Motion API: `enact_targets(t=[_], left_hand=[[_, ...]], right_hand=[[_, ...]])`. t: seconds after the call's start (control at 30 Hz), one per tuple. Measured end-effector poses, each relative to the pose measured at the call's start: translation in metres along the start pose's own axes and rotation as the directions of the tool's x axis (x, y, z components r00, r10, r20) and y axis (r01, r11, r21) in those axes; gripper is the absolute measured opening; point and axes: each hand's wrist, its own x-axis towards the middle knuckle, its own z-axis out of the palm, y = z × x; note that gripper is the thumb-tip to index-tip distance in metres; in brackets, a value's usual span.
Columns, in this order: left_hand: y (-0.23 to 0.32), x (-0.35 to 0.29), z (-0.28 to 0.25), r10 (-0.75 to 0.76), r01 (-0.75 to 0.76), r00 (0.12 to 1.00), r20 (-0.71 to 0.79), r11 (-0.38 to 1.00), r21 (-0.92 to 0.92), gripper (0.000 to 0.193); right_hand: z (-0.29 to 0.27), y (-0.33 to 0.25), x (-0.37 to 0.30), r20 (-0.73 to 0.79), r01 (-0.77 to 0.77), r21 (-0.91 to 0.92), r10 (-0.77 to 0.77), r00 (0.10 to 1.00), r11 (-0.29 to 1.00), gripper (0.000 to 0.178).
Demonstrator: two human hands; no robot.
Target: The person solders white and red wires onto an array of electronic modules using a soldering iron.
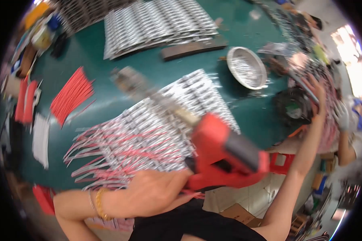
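My left hand (157, 193) grips a red tool (221, 154) at lower centre, over the green bench (245, 108). My right hand (315, 90) reaches wires at right; its grip is unclear. Red wires (70, 94) lie upper left.

We see a brightly lit scene, smeared throughout by motion blur; the red tool (225, 154) and its metal tip (128, 80) streak worst. Light floods in from two o'clock, where a window (352, 52) burns out to white glare. Shadows on the green table (249, 108) stay soft. Fisheye bending curves everything towards a black rim
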Motion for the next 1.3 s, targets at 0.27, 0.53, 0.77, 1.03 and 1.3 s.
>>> enact_targets(t=[0.27,0.53,0.77,1.03,1.3], left_hand=[[-0.004,0.018,0.016,0.171,-0.186,0.981,-0.091,0.963,-0.197,0.039],[-0.005,0.001,0.025,0.184,-0.174,0.982,0.041,0.967,-0.184,0.035],[-0.046,0.006,-0.015,0.005,-0.005,1.000,0.014,0.999,0.043,0.019],[-0.094,0.036,-0.014,-0.184,0.167,0.957,-0.225,0.982,-0.091,0.013],[-0.096,0.034,-0.004,-0.249,0.210,0.946,-0.205,0.958,-0.195,0.013]], right_hand=[[0.152,0.019,-0.336,0.684,0.534,-0.213,-0.265,0.680,0.818,0.071],[0.331,0.070,-0.345,0.171,0.172,-0.080,-0.156,0.973,0.982,0.087],[0.321,0.090,-0.334,0.036,0.075,0.545,-0.113,0.993,0.835,0.066],[0.299,0.099,-0.351,0.176,-0.010,0.334,-0.052,0.983,0.942,0.068],[0.299,0.092,-0.366,0.272,-0.260,0.102,0.224,0.936,0.960,0.056]])
